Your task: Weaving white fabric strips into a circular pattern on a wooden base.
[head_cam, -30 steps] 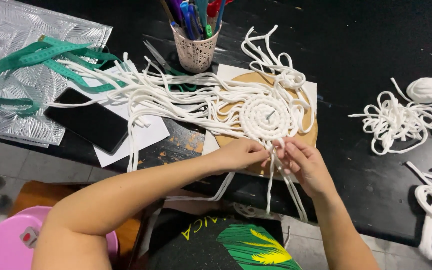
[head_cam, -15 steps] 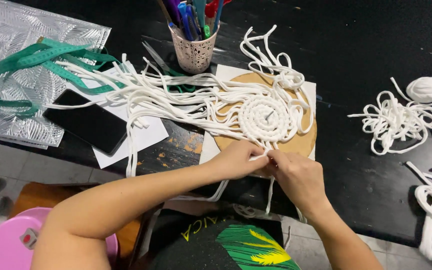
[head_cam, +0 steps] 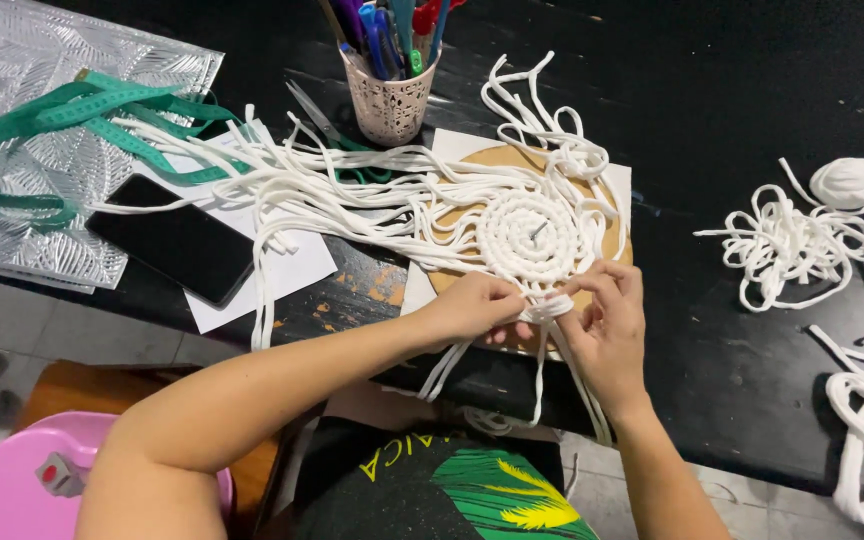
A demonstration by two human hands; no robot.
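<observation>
Black worktable [head_cam: 752, 80], paint worn at the near edge, carrying: one silver embossed sheet [head_cam: 42, 150] with one green measuring tape [head_cam: 82, 115]; one round cork board [head_cam: 607, 235] on white paper, bearing one coiled white cord mat [head_cam: 532, 235] with many loose strands fanned left; one black phone [head_cam: 172, 240]; one perforated pen cup [head_cam: 389, 100]; one pair of scissors [head_cam: 327, 125]; one cord tangle with small ball [head_cam: 802, 230]. Two hands at the mat's near edge: left hand [head_cam: 477, 305] and right hand [head_cam: 612, 325], fingers of both pinched together on the same white strands [head_cam: 549, 308].
</observation>
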